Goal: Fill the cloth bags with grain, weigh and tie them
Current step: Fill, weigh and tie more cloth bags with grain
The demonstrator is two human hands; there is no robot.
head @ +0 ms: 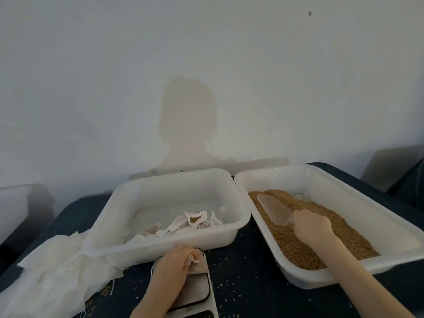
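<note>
With our right hand (313,227) curled round the handle of a clear scoop (274,210) lying on the grain (305,239) in the right tub (390,228), our left hand (175,260) pinches a cloth bag (198,262) over the scale (197,288), whose near end is cut off.

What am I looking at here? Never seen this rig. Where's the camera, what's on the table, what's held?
No machine: a person works with bare hands, and the one picture comes from a wide-angle camera on their head, looking forward and down. The right hand grips a clear scoop lying on brown grain in the right tub. The left hand pinches a cloth bag over a small scale. The left tub holds more cloth bags, one open with grain inside. Crumpled white paper lies at left; loose grains dot the dark table.
</note>
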